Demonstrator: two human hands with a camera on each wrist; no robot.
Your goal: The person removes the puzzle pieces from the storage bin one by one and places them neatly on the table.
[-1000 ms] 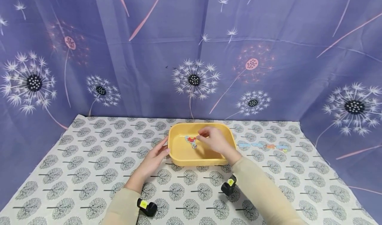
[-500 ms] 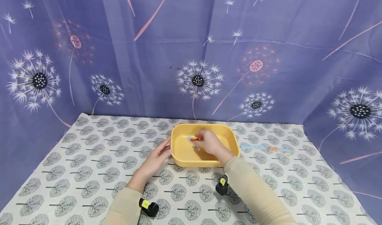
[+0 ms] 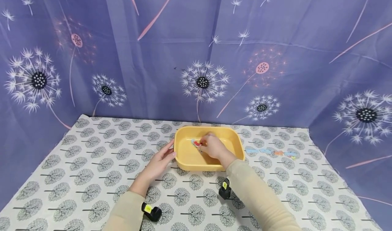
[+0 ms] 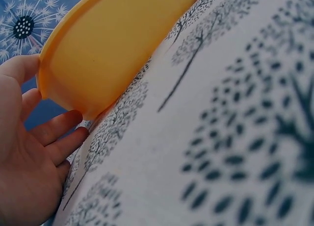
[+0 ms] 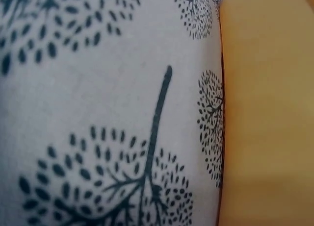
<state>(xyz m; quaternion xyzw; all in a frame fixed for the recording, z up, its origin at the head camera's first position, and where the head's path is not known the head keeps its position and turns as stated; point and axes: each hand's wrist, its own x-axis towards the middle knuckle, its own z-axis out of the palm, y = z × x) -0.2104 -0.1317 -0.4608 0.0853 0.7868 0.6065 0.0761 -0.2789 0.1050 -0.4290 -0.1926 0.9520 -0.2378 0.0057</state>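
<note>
A yellow rectangular box [image 3: 183, 161] stands on the cloth in the head view. My left hand [image 3: 157, 164] lies against its left end with fingers extended; in the left wrist view, fingertips of that left hand [image 4: 34, 142] rest at the box's outer wall [image 4: 113, 44]. My right hand [image 3: 215, 146] reaches down inside, thumb and fingers bent together over small flat colourful pieces [image 3: 195, 143] showing red and light blue. The fingertips partly cover these pieces; I cannot tell whether they pinch one. In the right wrist view only the box's wall [image 5: 270, 113] and cloth show, the hand hidden.
Right of the box, a row of flat pieces [image 3: 278, 153], light blue and orange, lies on the tree-print cloth [image 3: 101, 176]. A purple dandelion-print curtain [image 3: 159, 54] hangs behind. A black wrist camera [image 3: 151, 212] sits on the left sleeve, another [image 3: 225, 189] on the right.
My right hand has moved slightly left and down into the box, its fingertips now covering more of the colourful pieces. The left hand has stayed at the box's left end.
</note>
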